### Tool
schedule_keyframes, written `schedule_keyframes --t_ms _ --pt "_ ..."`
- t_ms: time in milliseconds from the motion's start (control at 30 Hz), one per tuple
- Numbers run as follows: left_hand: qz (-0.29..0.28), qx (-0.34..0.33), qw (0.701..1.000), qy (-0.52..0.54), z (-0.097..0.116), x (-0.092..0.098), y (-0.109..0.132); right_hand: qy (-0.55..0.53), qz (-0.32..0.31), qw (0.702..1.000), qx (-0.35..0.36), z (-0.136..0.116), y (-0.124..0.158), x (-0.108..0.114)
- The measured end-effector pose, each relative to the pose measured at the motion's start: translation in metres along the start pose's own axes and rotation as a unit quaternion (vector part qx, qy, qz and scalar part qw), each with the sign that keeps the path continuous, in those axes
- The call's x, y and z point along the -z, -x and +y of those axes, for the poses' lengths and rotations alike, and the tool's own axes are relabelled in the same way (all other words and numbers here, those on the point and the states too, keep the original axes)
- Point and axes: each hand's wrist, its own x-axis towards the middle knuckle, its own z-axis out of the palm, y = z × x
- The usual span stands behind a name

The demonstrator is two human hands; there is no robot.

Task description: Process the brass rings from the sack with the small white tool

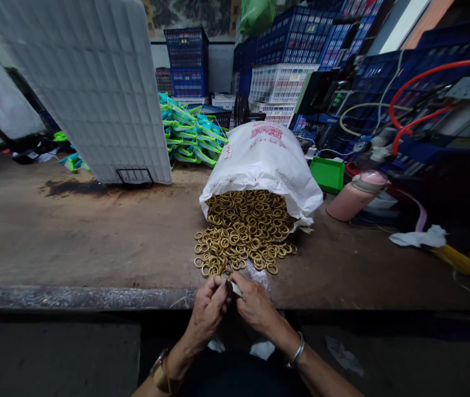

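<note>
A small pale piece (236,289) is held at the near edge of the table (94,242), between the two hands. Its long axis is slanted, one end pointed forward and left toward the left fingertips, the other back and right beneath the right fingers. It is gripped in the curled fingers of the right hand (256,304). The fingers of the left hand (209,306) are bent in against its forward end; whether anything is pinched there cannot be told, since the tips are hidden.

Directly beyond the grip, brass-coloured rings (249,226) are spilled in a loose heap, the nearest lying just at the fingertips. They are spread from the mouth of a white sack (266,157), which is laid on its side with its opening toward the hands; straight ahead, the way is blocked by it.

Forward and left of the grip, a tall ribbed panel (123,94) is stood up, with a green and turquoise pile (193,132) partly hidden behind it. To the right of the sack, a green tray (326,175) and a tilted pink bottle (359,194) are seen. Farthest off, blue crates (187,55) and white crates (280,82) are stacked.
</note>
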Motion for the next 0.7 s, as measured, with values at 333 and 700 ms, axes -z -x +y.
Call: schedule_keyframes --t_ms 333,700 --pt "-0.070 0.083 0.987 0.119 -0.002 0.001 0.017 0.130 0.071 0.983 -0.107 0.029 -0.017 0.001" --pt "-0.049 0.120 0.962 0.239 0.005 0.011 0.012 0.101 0.080 0.991 -0.047 0.011 -0.030 -0.004"
